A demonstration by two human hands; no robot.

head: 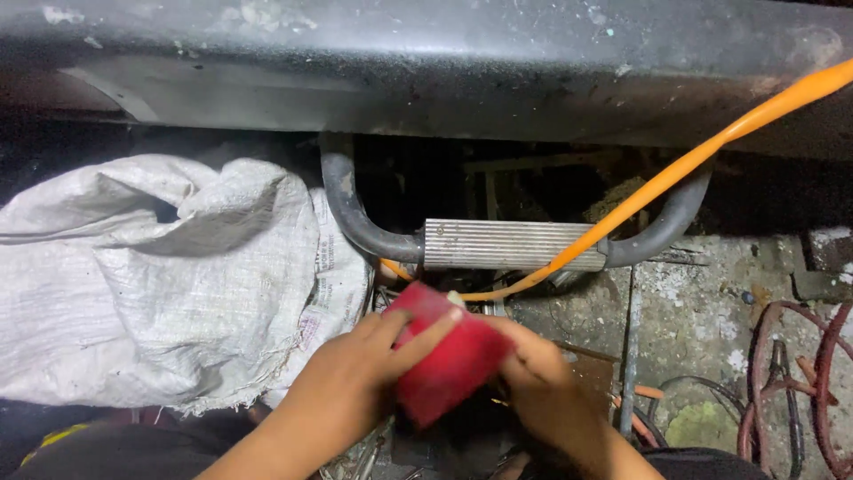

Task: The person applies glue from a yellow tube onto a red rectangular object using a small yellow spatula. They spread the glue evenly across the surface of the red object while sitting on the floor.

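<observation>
Red block (449, 360), possibly cloth-covered, held between both hands below the ribbed metal step (514, 244). Left hand (355, 373) grip pinching its near face; right hand (542, 378) clasping its far side. Orange cable (675, 173) overhead.

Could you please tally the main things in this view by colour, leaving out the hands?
Red: 1, the red block held by both the left hand and right hand
Orange: 1, the orange hose
White: 1, the woven sack
Silver: 1, the ribbed step plate
Total: 4

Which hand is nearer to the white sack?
Left. The left hand grips the red block just beside the white sack; the right hand is on the block's far side.
</observation>
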